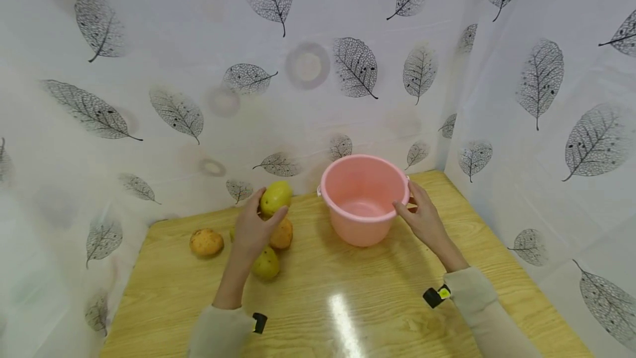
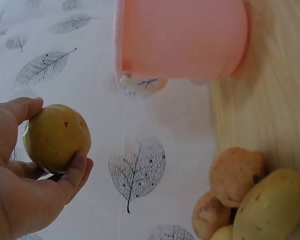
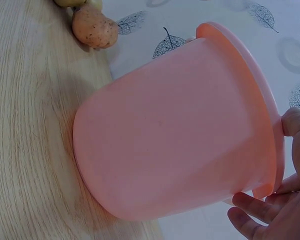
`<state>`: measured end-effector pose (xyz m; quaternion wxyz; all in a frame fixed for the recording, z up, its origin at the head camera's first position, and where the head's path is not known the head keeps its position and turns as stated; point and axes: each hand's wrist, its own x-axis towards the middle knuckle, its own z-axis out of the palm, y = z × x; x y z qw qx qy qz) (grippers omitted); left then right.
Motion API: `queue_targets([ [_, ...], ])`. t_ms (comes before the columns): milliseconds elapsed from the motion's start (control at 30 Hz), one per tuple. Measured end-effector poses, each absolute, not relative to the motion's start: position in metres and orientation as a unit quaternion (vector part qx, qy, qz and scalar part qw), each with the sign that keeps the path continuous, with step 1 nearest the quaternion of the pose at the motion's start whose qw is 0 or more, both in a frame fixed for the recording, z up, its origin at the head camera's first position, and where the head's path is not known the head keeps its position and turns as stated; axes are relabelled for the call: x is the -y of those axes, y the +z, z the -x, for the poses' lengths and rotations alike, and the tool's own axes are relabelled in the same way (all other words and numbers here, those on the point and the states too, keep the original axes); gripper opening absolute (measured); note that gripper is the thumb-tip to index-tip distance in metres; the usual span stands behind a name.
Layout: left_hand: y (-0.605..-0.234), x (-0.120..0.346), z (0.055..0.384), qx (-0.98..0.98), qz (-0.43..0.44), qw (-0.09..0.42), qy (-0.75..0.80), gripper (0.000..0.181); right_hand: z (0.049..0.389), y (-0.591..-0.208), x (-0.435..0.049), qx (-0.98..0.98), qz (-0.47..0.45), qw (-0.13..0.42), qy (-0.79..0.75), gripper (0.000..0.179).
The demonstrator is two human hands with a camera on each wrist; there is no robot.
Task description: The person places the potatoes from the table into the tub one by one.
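My left hand (image 1: 252,231) holds a yellow potato (image 1: 276,198) in the head view, thumb on one side and fingers on the other. In the left wrist view that potato (image 2: 57,138) is raised off the table, apart from the pink bucket (image 2: 185,37). On the right, my right hand (image 1: 421,220) grips the rim of the bucket (image 1: 362,231), which stands upright. The right wrist view shows the thumb at the rim of the bucket (image 3: 175,130) and fingers beneath it. Inside, the visible bottom of the bucket is bare.
Below my left hand lie a greenish-yellow potato (image 1: 266,264) and a brownish one (image 1: 282,234), bunched with others partly hidden. A lone orange-brown potato (image 1: 206,242) sits farther left on the wooden table (image 1: 308,314). A leaf-printed sheet (image 1: 308,115) hangs behind.
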<state>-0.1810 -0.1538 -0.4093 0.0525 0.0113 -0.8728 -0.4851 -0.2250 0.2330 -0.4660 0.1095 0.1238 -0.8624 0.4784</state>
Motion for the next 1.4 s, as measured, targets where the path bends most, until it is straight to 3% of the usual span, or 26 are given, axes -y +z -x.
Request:
queue_targets([
  [800,-0.406,0.066,0.209,0.851,0.037,0.078,-0.518,0.078,0.226,-0.468,-0.235,0.862,-0.120,0.107,0.481,0.069],
  [1400,-0.407,0.022,0.224,0.848,0.059,0.066,-0.522,0.073,0.227,-0.469,-0.234,0.849,-0.136,0.113,0.498,0.071],
])
